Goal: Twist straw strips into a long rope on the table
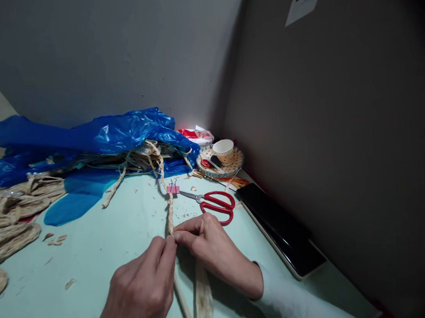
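A braided cord of dried, pale plant fibre (pixel 170 213) runs toward me from a pink binder clip (pixel 173 189). At the lower end of the braid my left hand (pixel 144 283) pinches the strands between thumb and fingers. My right hand (pixel 213 252) is closed on the same spot from the other side, its fingertips meeting the left ones. Loose flat strands (pixel 202 294) hang below the hands toward the near edge. Just beyond my right hand lie red-handled scissors (pixel 217 207), their blades pointing at the clip. Fingertips hide the exact crossing of the strands.
A blue plastic bag (pixel 88 135) with more fibre lies along the wall. Bundles of dried fibre (pixel 15 224) sit at the left. A paper cup (pixel 223 153) stands on a woven plate (pixel 238 163). A black tablet-like device (pixel 278 229) lies right. Scraps (pixel 69 284) dot the pale-green table (pixel 106 252).
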`<action>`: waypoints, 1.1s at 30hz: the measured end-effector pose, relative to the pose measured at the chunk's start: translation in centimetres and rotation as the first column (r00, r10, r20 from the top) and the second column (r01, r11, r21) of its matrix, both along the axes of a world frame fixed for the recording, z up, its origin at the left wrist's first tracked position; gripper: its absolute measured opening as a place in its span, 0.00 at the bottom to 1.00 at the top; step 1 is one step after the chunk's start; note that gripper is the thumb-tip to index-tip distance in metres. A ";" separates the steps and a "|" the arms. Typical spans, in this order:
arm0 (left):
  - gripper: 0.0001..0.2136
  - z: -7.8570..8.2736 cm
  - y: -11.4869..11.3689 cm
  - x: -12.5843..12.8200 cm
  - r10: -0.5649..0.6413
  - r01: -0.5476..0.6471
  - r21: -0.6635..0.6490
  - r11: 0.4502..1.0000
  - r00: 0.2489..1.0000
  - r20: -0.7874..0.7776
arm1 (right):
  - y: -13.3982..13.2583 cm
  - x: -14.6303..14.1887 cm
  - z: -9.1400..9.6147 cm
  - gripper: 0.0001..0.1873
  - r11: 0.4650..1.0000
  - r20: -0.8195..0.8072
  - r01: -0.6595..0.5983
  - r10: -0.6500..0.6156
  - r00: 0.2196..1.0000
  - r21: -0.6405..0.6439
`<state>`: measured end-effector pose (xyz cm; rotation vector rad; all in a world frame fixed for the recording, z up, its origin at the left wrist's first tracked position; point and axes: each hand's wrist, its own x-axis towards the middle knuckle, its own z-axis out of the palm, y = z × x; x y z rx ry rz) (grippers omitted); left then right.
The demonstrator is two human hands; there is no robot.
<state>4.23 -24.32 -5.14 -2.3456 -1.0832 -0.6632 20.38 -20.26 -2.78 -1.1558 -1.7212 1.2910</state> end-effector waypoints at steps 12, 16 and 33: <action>0.22 -1.9 -1.7 0.9 0.021 -0.030 -0.040 0.999 0.978 -0.210 | 0.5 -0.2 -1.4 0.12 0.994 -0.058 -0.020 0.014 0.998 -0.104; 0.12 -0.4 -1.5 0.0 0.004 0.036 -0.309 0.951 0.991 0.130 | 0.6 -0.2 -1.6 0.10 0.996 -0.059 0.011 -0.017 0.998 -0.094; 0.08 3.0 3.6 -0.1 0.485 0.542 -0.806 0.238 0.652 0.582 | -0.3 0.3 1.4 0.15 0.989 0.267 0.044 -0.081 0.960 0.139</action>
